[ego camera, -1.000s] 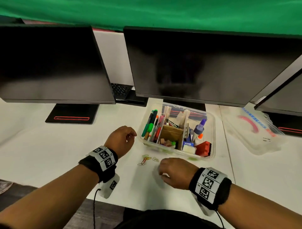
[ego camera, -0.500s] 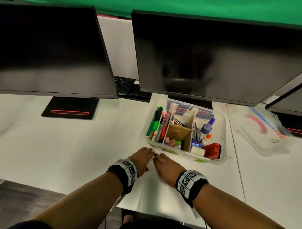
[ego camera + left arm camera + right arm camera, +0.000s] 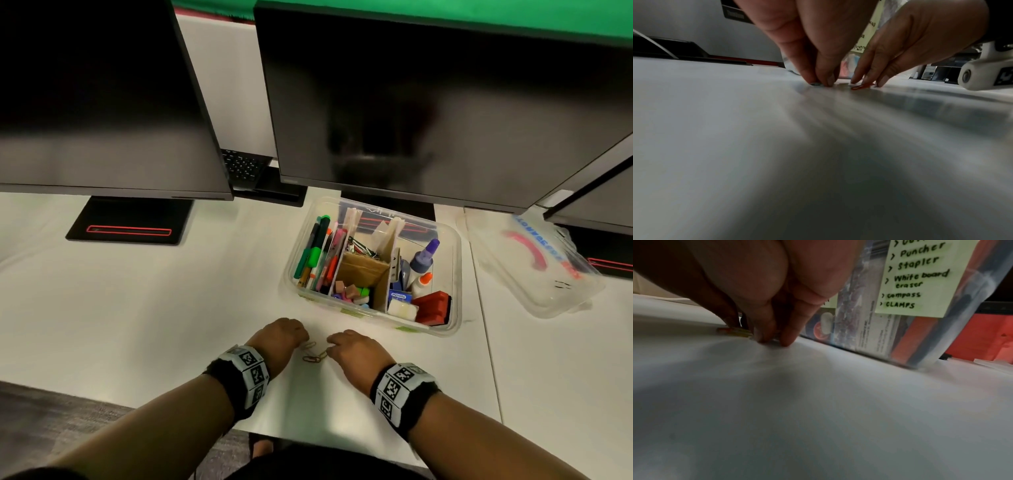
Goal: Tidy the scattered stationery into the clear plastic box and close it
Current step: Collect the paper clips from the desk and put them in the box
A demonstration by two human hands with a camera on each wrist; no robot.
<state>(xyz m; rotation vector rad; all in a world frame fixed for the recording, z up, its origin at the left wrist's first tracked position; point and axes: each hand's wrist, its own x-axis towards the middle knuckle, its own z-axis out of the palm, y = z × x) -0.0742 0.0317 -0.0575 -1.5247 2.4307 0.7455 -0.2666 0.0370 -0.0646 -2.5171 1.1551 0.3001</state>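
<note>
1. The left hand (image 3: 278,337) is down on the counter (image 3: 137,308) with its fingertips (image 3: 823,82) bunched together on the surface. It looks to be pinching at a small clip, though I cannot tell whether it has one.
2. The paper clips (image 3: 314,353) lie loose between the hands, at 3 o'clock from the left grip and 9 o'clock from the right. Their line runs from about 11 to 5 o'clock, so both hands are about equally near.
3. The right hand (image 3: 356,353) has its fingers (image 3: 785,335) curled down at the clips' right end, touching the counter; whether they have closed on a clip I cannot tell.
4. The clear plastic box (image 3: 455,274) stands open at 1 o'clock from the hands, already full of stationery. Its lid (image 3: 534,267) lies at the box's 3 o'clock.
</note>
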